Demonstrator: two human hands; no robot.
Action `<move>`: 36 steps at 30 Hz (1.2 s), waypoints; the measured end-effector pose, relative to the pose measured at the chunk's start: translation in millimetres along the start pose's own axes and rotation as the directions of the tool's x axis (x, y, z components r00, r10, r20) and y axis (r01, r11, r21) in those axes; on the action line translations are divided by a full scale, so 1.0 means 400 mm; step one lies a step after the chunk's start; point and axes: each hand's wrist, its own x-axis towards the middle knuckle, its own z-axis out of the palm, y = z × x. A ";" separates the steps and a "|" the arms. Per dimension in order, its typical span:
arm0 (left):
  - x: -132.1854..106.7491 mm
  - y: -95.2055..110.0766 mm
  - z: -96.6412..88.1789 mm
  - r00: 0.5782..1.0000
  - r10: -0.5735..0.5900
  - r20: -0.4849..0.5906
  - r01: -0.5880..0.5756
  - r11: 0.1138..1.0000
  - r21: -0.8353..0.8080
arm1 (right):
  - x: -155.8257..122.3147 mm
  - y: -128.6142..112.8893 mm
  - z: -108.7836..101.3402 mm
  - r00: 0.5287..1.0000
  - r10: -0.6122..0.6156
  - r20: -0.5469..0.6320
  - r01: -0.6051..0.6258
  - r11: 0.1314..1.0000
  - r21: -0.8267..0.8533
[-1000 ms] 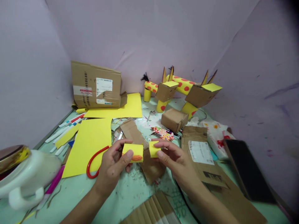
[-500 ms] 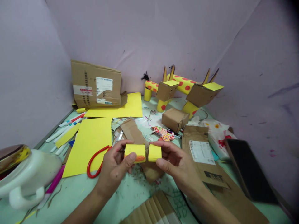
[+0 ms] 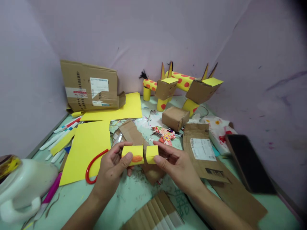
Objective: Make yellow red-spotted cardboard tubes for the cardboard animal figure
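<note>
My left hand [image 3: 111,169] pinches a yellow paper-covered tube with an orange spot [image 3: 132,154], thumb on its front. My right hand [image 3: 176,166] pinches a shorter yellow tube piece [image 3: 152,154]. The two pieces are held end to end just above the green table [image 3: 134,198], with a narrow gap between them. A torn brown cardboard scrap [image 3: 130,131] lies right behind and under them. Red-handled scissors [image 3: 93,164] rest to the left of my left hand on a yellow paper sheet [image 3: 88,145].
Two yellow spotted cardboard animals [image 3: 182,86] stand at the back by the purple wall. A small cardboard box [image 3: 175,117], a flattened carton [image 3: 90,86], markers [image 3: 59,134], a white jug [image 3: 21,188], a dark phone [image 3: 248,163] and corrugated cardboard [image 3: 153,215] lie around.
Both hands brought the two yellow pieces closer together, almost end to end. The view shifted slightly, so everything sits a little further left and lower.
</note>
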 end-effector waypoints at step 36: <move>-0.015 -0.014 0.018 1.000 0.009 -0.010 -0.009 0.998 -0.056 | -0.011 -0.007 0.004 0.984 -0.123 0.125 0.130 0.990 -0.050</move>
